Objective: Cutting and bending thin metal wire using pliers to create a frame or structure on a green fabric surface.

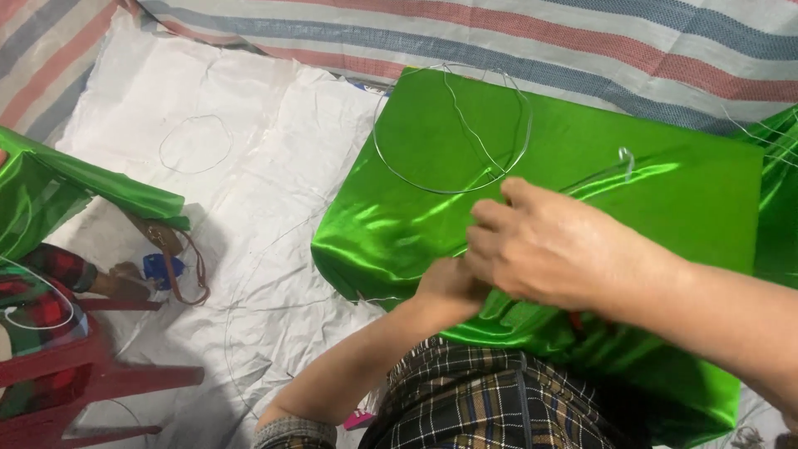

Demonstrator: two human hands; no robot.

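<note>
Glossy green satin cloth [582,191] lies folded on the white sheet [249,125], a wire hoop [453,129] resting on top. Right hand [549,245] presses it, fingers curled, pinching a fold; left hand [449,287] sits mostly hidden beneath, grip unclear. Bare sheet lies open leftward, up to the red stool [75,366]

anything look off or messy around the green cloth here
Nothing is torn or spilled. The green cloth lies smooth, both hands, left hand and right hand, at its near edge. A wire ring lies loose on it.
</note>
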